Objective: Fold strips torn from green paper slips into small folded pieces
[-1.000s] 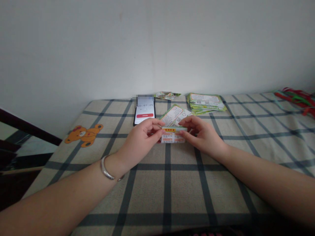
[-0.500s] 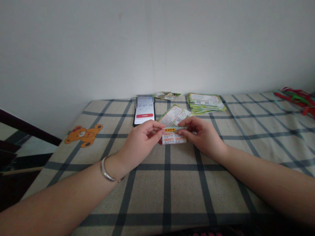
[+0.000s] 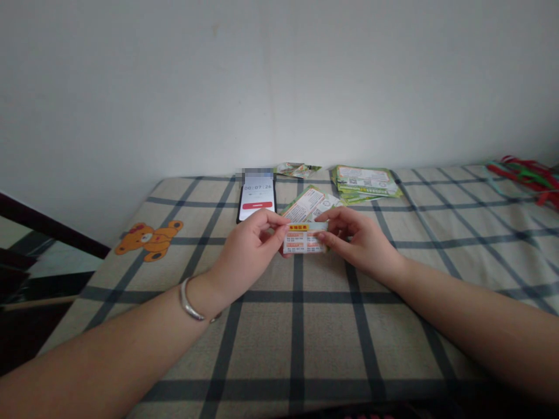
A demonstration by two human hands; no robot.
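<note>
Folded paper (image 3: 301, 242) shows its printed face a little squarer than in the earlier frame, yellow heading taller; both hands are almost unmoved. Work in hand looks partway, by my reading: this paper is creased down to a small panel but not set down, and whether the fold is complete I cannot tell. One flat leaflet (image 3: 307, 203) lies just beyond it at 12 o'clock; a loose pile of leaflets (image 3: 365, 176) sits at 1 to 2 o'clock, seemingly unfolded. Crumpled paper (image 3: 299, 169) lies farther off at 12, by the wall, perhaps finished with. Left hand (image 3: 248, 247): thumb and forefinger pinched on the paper's upper left corner, other fingers curled behind. Right hand (image 3: 365, 237): thumb on the front near the right edge, forefinger at the top edge, paper clamped between. Paper is at centre, above the checked cloth (image 3: 325, 337); phone (image 3: 257, 195) at 10 to 11 o'clock, timer on screen.
</note>
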